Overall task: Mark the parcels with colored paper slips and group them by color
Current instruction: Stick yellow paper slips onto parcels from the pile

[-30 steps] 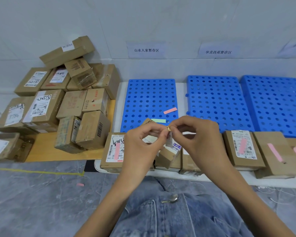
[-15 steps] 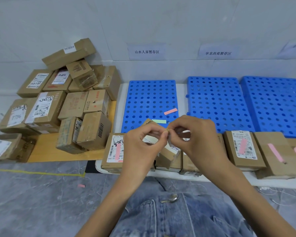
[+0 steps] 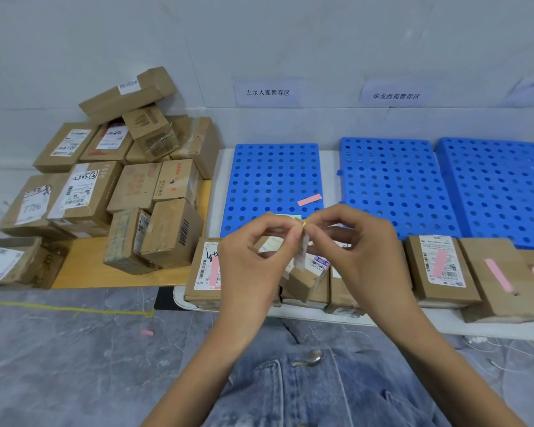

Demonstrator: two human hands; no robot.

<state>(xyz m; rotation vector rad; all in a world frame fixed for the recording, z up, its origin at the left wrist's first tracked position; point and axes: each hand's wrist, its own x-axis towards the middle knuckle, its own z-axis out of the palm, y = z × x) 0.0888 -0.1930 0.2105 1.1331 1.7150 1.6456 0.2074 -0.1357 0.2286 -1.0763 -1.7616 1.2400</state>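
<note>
Both hands engaged: your left hand (image 3: 253, 258) and right hand (image 3: 361, 251) pinch one pale, yellow-tipped paper slip (image 3: 302, 257) between fingertips, raised above the row of brown cardboard parcels (image 3: 441, 272) at the white table's (image 3: 330, 167) front edge.

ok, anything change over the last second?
Hardly. The left hand and right hand still pinch the pale paper strip between their fingertips above the front row of parcels. The fingertips closed together briefly, and the strip now hangs in view below them again. Nothing was picked up or let go. The pink slip and green slip on the blue tray, and the parcel pile at left, stayed put.
</note>
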